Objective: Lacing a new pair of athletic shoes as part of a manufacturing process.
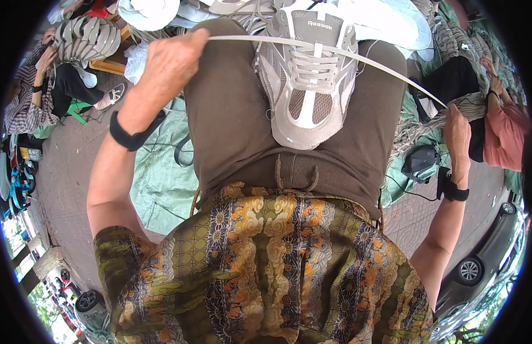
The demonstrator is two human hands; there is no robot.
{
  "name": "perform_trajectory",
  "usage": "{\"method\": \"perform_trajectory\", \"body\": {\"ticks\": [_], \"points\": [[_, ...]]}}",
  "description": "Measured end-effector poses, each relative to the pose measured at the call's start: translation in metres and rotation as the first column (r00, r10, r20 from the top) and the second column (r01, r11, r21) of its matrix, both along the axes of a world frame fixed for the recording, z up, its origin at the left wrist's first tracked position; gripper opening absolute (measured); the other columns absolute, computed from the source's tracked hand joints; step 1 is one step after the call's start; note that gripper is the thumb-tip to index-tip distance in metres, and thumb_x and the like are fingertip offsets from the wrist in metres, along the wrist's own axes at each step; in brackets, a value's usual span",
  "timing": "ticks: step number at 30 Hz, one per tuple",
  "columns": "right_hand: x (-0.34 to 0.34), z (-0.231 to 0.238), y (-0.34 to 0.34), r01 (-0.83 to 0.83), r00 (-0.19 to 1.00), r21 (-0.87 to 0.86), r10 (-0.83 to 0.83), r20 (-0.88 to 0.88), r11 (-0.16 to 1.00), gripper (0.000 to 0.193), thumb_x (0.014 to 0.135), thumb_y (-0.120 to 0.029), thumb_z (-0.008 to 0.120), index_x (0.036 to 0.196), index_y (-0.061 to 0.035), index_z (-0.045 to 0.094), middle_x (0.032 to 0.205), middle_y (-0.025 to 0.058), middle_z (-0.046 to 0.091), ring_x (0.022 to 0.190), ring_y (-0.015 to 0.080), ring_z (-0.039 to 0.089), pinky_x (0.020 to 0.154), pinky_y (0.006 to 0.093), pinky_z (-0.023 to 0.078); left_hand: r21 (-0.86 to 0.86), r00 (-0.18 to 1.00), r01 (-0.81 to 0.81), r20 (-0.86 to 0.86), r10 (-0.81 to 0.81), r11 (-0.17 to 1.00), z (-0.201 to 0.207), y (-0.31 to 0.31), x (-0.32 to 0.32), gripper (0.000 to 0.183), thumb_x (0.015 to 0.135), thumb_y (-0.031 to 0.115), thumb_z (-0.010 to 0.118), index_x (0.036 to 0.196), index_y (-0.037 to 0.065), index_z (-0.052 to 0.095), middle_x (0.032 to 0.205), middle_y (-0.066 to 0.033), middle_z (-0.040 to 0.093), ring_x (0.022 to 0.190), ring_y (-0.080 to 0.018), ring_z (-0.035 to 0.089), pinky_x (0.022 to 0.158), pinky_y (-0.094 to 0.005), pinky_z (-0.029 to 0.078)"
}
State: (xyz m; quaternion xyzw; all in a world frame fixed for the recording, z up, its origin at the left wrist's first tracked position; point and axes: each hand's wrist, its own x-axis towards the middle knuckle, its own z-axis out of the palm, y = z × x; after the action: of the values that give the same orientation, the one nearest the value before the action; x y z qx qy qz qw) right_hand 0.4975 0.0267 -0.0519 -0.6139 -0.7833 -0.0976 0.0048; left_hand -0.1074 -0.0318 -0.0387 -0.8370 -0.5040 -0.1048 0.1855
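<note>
Left hand [171, 60] pinches one end of a white shoelace [357, 57], right hand [456, 135] closed on the other — pulled taut. It crosses a grey-and-white sneaker [309, 77] resting on the lap

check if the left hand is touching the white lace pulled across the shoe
Touching. The head view shows the left hand closed around the end of the white lace, which runs taut over the shoe.

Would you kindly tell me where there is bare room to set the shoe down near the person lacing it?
Bare paving lies by the person's left side, between the green tarp and the seated person. A smaller strip sits right, near the dark bag. Ahead is crowded with piled soles. The shoe rests on the lap; left hand and right hand pull the lace.
</note>
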Motion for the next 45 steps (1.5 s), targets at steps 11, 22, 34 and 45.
{"method": "perform_trajectory", "body": {"ticks": [11, 22, 34, 45], "points": [[0.16, -0.045, -0.044, 0.279, 0.952, 0.106, -0.261, -0.159, 0.955, 0.016, 0.098, -0.017, 0.051, 0.098, -0.0016, 0.056, 0.084, 0.0304, 0.061, 0.082, 0.0507, 0.059, 0.066, 0.0557, 0.045, -0.083, 0.959, -0.277, -0.087, 0.27, 0.957, -0.016, -0.043, -0.082, 0.011, 0.081, 0.0, 0.054, 0.091, 0.005, 0.049, 0.074, -0.0189, 0.063, 0.068, -0.0391, 0.066, 0.059, -0.0507, 0.05], [0.209, -0.047, -0.097, 0.44, 0.885, 0.143, -0.402, -0.233, 0.887, 0.02, 0.097, -0.017, 0.05, 0.106, -0.0045, 0.063, 0.089, 0.0233, 0.068, 0.082, 0.0417, 0.067, 0.07, 0.0477, 0.05, -0.149, 0.796, -0.603, -0.053, 0.602, 0.784, -0.059, -0.108, -0.247, 0.009, 0.088, 0.006, 0.05, 0.091, 0.001, 0.057, 0.078, -0.0289, 0.064, 0.076, -0.0474, 0.064, 0.065, -0.0559, 0.05], [-0.153, 0.056, -0.055, -0.294, 0.365, -0.006, 0.107, -0.925, 0.956, 0.024, 0.098, -0.009, 0.056, 0.118, 0.0017, 0.065, 0.093, 0.0062, 0.072, 0.078, 0.0074, 0.062, 0.07, 0.0215, 0.05, -0.283, 0.717, -0.676, -0.035, 0.697, 0.681, -0.134, -0.159, -0.277, 0.018, 0.092, 0.015, 0.051, 0.095, 0.001, 0.063, 0.085, -0.0284, 0.065, 0.085, -0.0467, 0.064, 0.074, -0.0558, 0.051], [-0.241, -0.012, 0.006, -0.356, 0.192, -0.033, 0.038, -0.981, 0.934, 0.007, 0.089, -0.009, 0.065, 0.09, -0.0019, 0.065, 0.08, 0.0035, 0.067, 0.074, 0.0108, 0.06, 0.07, 0.0276, 0.05, -0.304, 0.64, -0.734, -0.009, 0.769, 0.607, -0.159, -0.172, -0.259, 0.018, 0.085, 0.011, 0.055, 0.098, 0.004, 0.066, 0.085, -0.0263, 0.067, 0.085, -0.0449, 0.066, 0.076, -0.0542, 0.052]]}}
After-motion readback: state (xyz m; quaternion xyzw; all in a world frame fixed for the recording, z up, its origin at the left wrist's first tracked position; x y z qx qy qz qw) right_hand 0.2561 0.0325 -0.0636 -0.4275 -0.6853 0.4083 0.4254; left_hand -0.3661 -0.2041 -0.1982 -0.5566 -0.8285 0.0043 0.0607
